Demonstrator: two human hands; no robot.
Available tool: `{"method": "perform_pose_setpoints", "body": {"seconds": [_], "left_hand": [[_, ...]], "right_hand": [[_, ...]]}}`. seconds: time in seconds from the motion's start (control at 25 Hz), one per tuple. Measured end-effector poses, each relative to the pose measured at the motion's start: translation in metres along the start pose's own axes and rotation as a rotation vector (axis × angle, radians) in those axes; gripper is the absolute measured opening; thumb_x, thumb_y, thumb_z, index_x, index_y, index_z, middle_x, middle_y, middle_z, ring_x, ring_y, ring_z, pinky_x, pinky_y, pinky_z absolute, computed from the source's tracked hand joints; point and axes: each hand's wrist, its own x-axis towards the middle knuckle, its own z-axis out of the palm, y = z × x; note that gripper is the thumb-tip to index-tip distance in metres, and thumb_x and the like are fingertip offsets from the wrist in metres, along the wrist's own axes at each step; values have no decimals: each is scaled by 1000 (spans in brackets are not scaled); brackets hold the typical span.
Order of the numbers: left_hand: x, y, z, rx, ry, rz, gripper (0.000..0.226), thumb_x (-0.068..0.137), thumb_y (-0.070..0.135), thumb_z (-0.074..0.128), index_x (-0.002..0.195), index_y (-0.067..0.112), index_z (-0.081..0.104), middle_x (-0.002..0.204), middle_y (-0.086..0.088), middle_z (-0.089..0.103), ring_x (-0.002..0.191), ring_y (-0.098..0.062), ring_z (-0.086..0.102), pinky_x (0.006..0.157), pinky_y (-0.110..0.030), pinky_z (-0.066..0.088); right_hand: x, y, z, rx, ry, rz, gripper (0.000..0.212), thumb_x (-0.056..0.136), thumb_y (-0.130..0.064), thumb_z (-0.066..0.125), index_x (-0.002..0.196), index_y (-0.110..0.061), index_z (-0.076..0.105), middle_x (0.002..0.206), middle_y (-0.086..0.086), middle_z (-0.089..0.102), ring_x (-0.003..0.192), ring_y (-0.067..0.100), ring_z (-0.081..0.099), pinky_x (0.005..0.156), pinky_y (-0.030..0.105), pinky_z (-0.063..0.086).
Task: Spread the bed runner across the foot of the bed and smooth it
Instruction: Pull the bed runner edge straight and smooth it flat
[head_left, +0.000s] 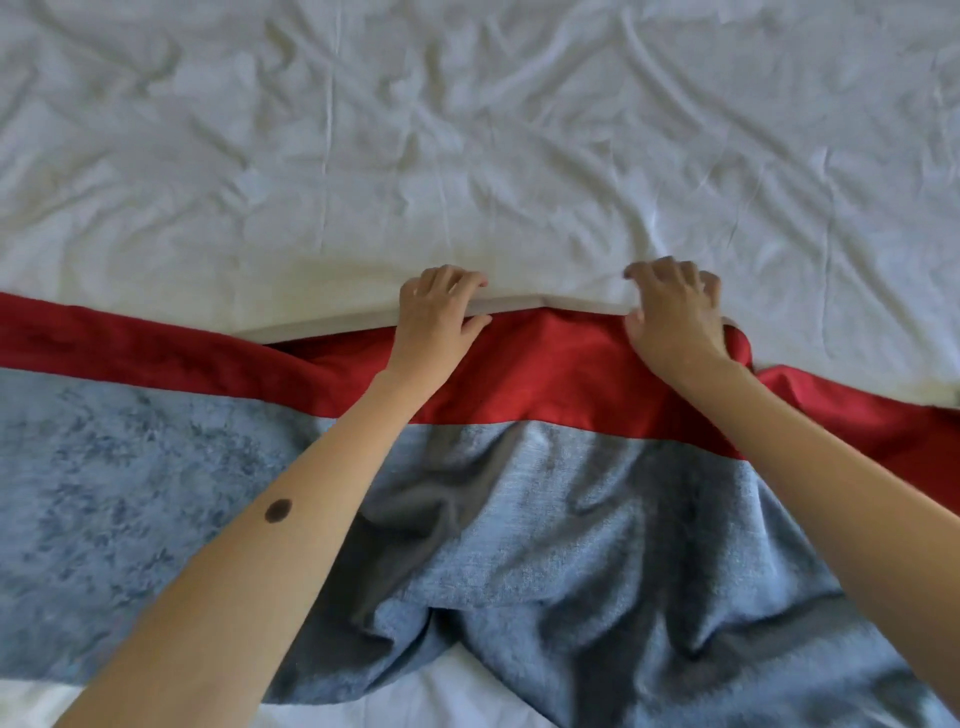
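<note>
The bed runner (561, 499) lies across the bed, blue-grey with a red band (550, 374) along its far edge. It is rumpled and bunched in the middle and near me, with a pale underside strip showing at the far edge. My left hand (439, 306) grips that far edge at the centre, fingers curled over it. My right hand (675, 312) grips the same edge a little to the right, fingers curled into the red cloth.
A white, creased bed sheet (467, 145) covers the mattress beyond the runner. A strip of white sheet (457, 691) shows at the near edge below the runner.
</note>
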Motion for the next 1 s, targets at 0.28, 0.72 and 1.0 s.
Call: {"method": "perform_pose_setpoints", "body": {"seconds": [0.28,0.72,1.0], "left_hand": [[-65,-151,-75,138,2,-255,18,81,18,63,96,8,63,92,-13,67,85,-35,62,78,-46,45],[-69,-201,-95,122,-222,-233,27,76,31,71,96,16,60,99,-3,59,86,-24,59,74,-31,37],[-58,-213,-87,195,-80,-111,13,85,20,62,86,10,69,81,-10,68,78,-33,60,71,-40,44]], "right_hand": [[5,-203,31,207,5,-431,23,68,-2,66,90,-7,69,88,15,70,92,37,62,86,46,43],[23,-263,66,-229,-25,-435,25,49,-1,77,62,-17,63,59,-2,64,57,24,62,75,32,32],[40,-258,61,-8,-34,-388,9,77,2,63,80,-7,66,73,12,67,60,34,62,80,36,36]]}}
